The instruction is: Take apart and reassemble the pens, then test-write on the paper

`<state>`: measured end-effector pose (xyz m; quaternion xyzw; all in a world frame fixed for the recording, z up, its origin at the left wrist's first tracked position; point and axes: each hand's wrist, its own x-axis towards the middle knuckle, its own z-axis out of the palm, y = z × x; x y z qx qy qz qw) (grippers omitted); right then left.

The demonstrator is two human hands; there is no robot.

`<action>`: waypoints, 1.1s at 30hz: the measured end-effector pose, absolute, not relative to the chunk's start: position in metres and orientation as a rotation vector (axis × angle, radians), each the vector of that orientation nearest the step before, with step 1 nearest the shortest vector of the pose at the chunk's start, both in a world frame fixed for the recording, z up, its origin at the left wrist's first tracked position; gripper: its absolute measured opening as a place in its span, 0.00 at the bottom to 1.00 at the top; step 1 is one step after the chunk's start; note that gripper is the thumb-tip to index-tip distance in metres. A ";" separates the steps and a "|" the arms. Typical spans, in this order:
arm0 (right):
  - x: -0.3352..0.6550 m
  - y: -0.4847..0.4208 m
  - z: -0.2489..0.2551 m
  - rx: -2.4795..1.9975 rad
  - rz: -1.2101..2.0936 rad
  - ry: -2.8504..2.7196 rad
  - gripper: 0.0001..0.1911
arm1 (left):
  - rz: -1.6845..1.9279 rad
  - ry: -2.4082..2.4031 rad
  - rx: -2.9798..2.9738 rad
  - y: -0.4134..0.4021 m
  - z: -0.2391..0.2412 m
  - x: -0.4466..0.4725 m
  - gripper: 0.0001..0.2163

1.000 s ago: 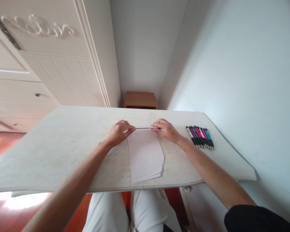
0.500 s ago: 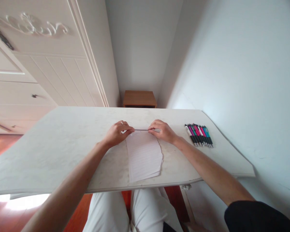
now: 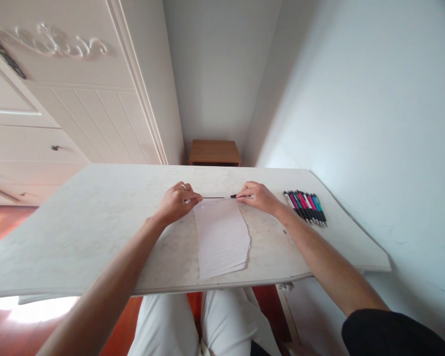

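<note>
My left hand, a ring on one finger, pinches one end of a thin dark pen refill. The refill lies level and points right, over the top edge of the paper. Facing its free end is a small black pen part, pinched in the fingers of my right hand. A narrow gap shows between the two; most of the pen part is hidden by the fingers. Below my hands lie lined white sheets of paper with a torn right edge.
Several pens with coloured barrels and black grips lie in a row at the right of the white table. A white cabinet stands at the left, a wall at the right. Behind the table is a brown wooden stand.
My hands have moved slightly apart, the right one to the right. The black pen part now shows at my right fingertips, separate from the refill's free end.
</note>
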<state>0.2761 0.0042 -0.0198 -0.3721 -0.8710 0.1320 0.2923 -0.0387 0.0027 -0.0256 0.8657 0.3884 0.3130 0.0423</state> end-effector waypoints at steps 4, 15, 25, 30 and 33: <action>0.274 0.002 -0.019 -1.016 0.402 -2.355 0.07 | 0.889 1.197 2.661 0.003 -0.027 -0.039 0.09; 0.275 0.003 -0.021 -1.025 0.445 -2.363 0.09 | 0.804 1.211 2.633 0.007 -0.030 -0.041 0.10; 0.304 0.016 -0.015 -1.257 0.340 -2.215 0.08 | 0.808 1.233 2.614 0.004 -0.025 -0.039 0.12; 0.308 0.021 -0.024 -1.282 0.437 -2.275 0.08 | 0.823 1.250 2.619 0.002 -0.023 -0.037 0.13; 0.304 0.020 -0.025 -1.236 0.431 -2.294 0.06 | 0.864 1.225 2.618 0.001 -0.021 -0.036 0.13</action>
